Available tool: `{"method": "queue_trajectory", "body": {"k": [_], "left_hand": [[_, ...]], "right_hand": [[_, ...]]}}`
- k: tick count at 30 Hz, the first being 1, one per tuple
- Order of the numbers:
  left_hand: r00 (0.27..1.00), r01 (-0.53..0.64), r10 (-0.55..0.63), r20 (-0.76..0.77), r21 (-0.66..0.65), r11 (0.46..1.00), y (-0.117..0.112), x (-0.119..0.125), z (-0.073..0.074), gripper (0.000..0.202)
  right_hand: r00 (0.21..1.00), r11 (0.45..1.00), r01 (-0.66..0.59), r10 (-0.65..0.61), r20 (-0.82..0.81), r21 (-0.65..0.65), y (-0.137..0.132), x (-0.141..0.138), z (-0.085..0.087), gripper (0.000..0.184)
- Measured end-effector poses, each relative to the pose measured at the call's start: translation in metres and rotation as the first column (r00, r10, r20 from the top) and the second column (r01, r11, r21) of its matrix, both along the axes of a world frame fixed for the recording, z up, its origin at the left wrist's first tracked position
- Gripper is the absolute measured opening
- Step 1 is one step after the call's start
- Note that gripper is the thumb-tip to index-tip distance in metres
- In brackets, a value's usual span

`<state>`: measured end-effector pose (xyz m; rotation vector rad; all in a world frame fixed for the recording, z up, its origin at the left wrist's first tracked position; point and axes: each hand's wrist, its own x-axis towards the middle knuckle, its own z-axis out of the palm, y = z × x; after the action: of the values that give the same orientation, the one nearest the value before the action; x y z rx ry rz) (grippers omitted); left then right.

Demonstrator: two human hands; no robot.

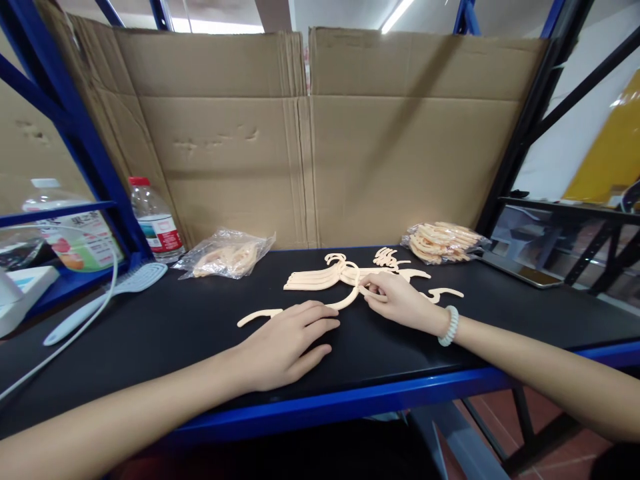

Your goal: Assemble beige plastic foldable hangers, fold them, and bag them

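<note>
The left hand lay flat and open on the black worktop, grasping nothing, its fingertips resting across a long curved cream plastic strip that lay flat on the worktop between the two hands. The right hand, with a pale bead bracelet at the wrist, had its thumb and fingers pinched on the right end of that strip, just beside a fanned stack of like pieces. Another loose piece lay just to the right of that hand. Behind stood a cardboard wall, with a clear bag of pieces at the right and a second bag at the left, near a water bottle and a pale hairbrush
</note>
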<state>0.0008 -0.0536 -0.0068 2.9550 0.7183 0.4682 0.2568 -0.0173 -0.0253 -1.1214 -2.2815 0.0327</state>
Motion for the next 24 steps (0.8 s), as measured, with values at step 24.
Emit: {"method": "queue_trajectory", "body": {"k": [24], "left_hand": [[0.985, -0.166, 0.158, -0.073, -0.128, 0.978, 0.033, -0.007, -0.008, 0.059]], "right_hand": [[0.952, 0.999, 0.036, -0.024, 0.307, -0.034, 0.058, 0.001, -0.019, 0.058]]}}
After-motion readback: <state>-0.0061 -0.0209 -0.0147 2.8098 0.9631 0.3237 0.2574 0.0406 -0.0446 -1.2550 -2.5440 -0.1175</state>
